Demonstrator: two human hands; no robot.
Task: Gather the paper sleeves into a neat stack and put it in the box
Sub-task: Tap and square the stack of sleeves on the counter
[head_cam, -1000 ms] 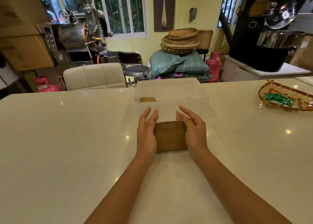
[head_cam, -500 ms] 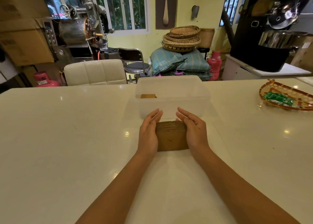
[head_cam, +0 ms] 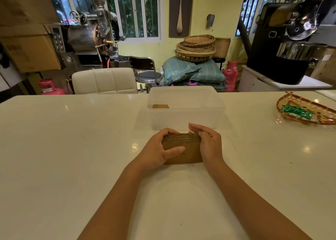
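A stack of brown paper sleeves (head_cam: pixel 187 151) sits on the white table just in front of a clear plastic box (head_cam: pixel 185 120). My left hand (head_cam: pixel 160 151) wraps the stack's left end, fingers curled over the far edge and thumb lying across the top. Flat against the stack's right end is my right hand (head_cam: pixel 209 145), its fingers straight and pointing toward the box. Inside the box, another brown sleeve (head_cam: pixel 161 106) lies at the back left.
The white table (head_cam: pixel 72 158) spreads wide to both sides. A woven tray (head_cam: pixel 307 119) holding green packets rests at the right edge. Behind the table are a white chair (head_cam: pixel 104 80), a stool, sacks, baskets and roasting machines.
My left hand has gone from flat against the stack's side to curled around it, thumb on top. The right hand stays pressed on the right end.
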